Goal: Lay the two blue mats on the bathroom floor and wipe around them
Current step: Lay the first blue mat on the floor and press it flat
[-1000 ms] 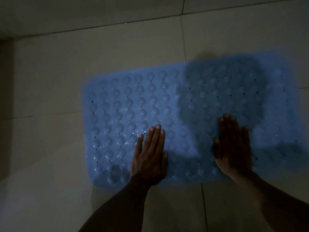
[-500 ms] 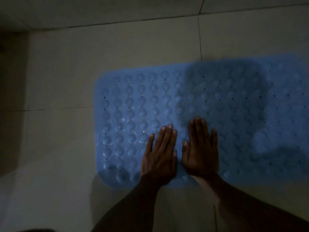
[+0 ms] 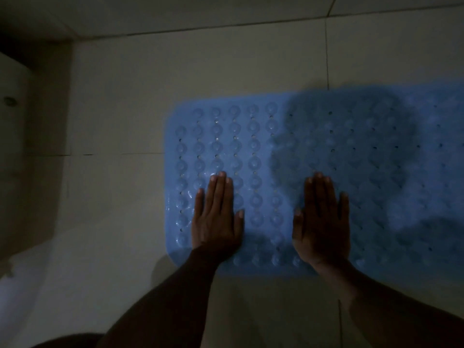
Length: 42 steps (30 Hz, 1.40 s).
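Observation:
One blue mat (image 3: 256,146) lies flat on the tiled bathroom floor, its surface covered with rows of round suction cups and small holes. It runs off the right edge of the view. My left hand (image 3: 216,217) presses flat on the mat near its left end, fingers straight and together. My right hand (image 3: 322,222) presses flat on the mat a little to the right, also with straight fingers. A dark shadow covers the mat's middle. I see no second mat in view.
Pale floor tiles (image 3: 125,109) with dark grout lines surround the mat. A white fixture (image 3: 15,146) stands at the left edge. The wall base (image 3: 175,13) runs along the top. The room is dim.
My hands were side by side half a second ago; now they are spread apart on the mat, the left toward the mat's left end. The view has shifted left.

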### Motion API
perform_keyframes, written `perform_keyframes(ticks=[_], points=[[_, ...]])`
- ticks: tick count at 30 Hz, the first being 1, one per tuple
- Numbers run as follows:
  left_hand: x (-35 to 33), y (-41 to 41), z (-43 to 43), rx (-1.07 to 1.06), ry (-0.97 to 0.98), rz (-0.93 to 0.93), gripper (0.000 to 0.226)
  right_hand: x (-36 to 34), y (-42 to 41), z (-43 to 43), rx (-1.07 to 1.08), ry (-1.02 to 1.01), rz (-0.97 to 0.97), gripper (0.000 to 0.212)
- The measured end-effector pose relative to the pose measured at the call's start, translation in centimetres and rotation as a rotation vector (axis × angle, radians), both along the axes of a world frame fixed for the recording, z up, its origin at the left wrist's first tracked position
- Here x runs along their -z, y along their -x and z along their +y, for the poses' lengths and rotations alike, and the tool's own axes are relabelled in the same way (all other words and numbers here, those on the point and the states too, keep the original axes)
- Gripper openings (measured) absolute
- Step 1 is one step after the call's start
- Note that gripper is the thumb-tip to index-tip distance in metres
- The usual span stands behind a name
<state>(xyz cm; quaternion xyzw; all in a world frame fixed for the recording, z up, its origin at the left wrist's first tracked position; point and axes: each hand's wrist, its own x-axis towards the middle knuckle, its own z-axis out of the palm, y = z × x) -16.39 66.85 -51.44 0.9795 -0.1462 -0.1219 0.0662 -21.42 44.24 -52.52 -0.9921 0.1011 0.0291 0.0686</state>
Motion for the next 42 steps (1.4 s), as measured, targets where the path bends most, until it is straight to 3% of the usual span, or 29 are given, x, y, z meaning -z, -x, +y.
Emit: perform_keyframes(ticks=[6, 11, 15, 18, 24, 31, 42], points=[[0.3, 0.0, 0.6, 0.002, 0.02, -0.003, 0.077, -0.2, 0.0, 0.4, 0.006, -0.015, -0.083, 0.065], [0.3, -0.2, 0.6, 0.002, 0.048, -0.007, 0.076, -2.2, -4.9, 3.3, -0.025, -0.123, -0.183, 0.067], [0.4, -0.2, 0.6, -0.027, 0.124, -0.042, 0.073, -1.5, -8.8, 6.5, -0.063, -0.091, -0.148, 0.065], [0.5, -0.1, 0.7, -0.014, 0.123, -0.061, 0.073, 0.3, -8.7, 6.8, -0.15, -0.008, -0.061, 0.066], [0.6, -0.2, 0.6, -0.017, 0.128, -0.09, 0.067, 0.2, -8.9, 6.9, -0.147, -0.01, -0.063, 0.067], [0.1, -6.8, 1.6, -0.099, 0.098, -0.141, 0.07, -0.2, -9.1, 7.0, -0.14, -0.011, -0.015, 0.066], [1.0, -8.2, 1.4, -0.123, 0.086, -0.084, 0.072, -0.8, -9.3, 5.1, -0.167, -0.03, -0.138, 0.065]])
